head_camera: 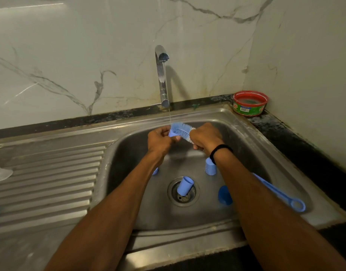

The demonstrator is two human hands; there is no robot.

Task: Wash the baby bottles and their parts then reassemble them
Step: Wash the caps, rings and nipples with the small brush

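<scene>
Two bare hands are meeting over the back part of the sink (246, 133), right under the tap (162, 75). A thin line of water (169, 106) is falling from the tap onto the brush head (181, 129), which has blue and white bristles. The left hand (160, 141) is closing its fingers around the left end of the brush head, where a small blue piece is showing; what that piece is cannot be told. The right hand (205, 136) is gripping the right end of the brush in a fist. A black band (220, 151) is sitting on the right wrist.

Down in the sink bowl, blue bottle parts are lying about. A blue bottle (184, 185) is leaning over the drain (183, 192) in the middle. A pale blue cup (210, 166) is standing mouth down near the back of the bowl. A darker blue cap (224, 195) is lying to the right of the drain. A little blue piece (155, 171) is peeking out beside the left arm. A long blue handle with a ring end (281, 194) is resting against the right wall of the bowl.

A red and green tub (250, 103) is sitting at the back right corner of the counter. A clear soft part (1, 173) is lying at the left edge of the ribbed drain board (51, 173).
</scene>
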